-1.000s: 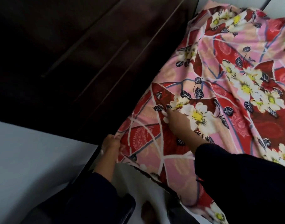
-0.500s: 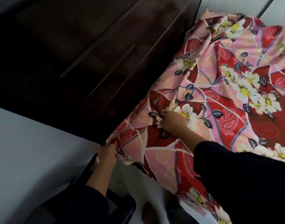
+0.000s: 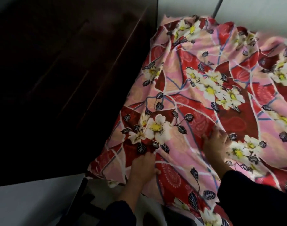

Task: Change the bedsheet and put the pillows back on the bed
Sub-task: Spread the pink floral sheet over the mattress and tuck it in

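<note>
Hard to make out from 9 to 11 o'clock: a dark wardrobe, nearly black, with only faint panel lines showing. Equally unclear at 7 o'clock: a black shape low beside a pale grey surface.

Cut off by the frame at 3 o'clock, and covered at 5 o'clock by a dark sleeve: the bedsheet, red and pink with white flowers. Conceals everything beneath it, so no telling where the bed's edges run. Smeared by blur at 1 o'clock, where its far end meets the pale wall.

Spread over the bed, filling the right half of the view. Long axis from 6 o'clock up toward 12 to 1 o'clock, with the left edge close along the wardrobe. Near corner pointing to 7 o'clock and hanging loose. Creased, with folds fanning out from the near end.

At 6 o'clock, on that near corner: left hand, knuckles up, fingers curled into a fold of cloth with their tips buried, thumb lying out to its 3 o'clock side.

At 4 o'clock, apart from it: right hand, palm down, fingers straight and slightly spread, pressing the cloth, tips toward 11 o'clock.
</note>
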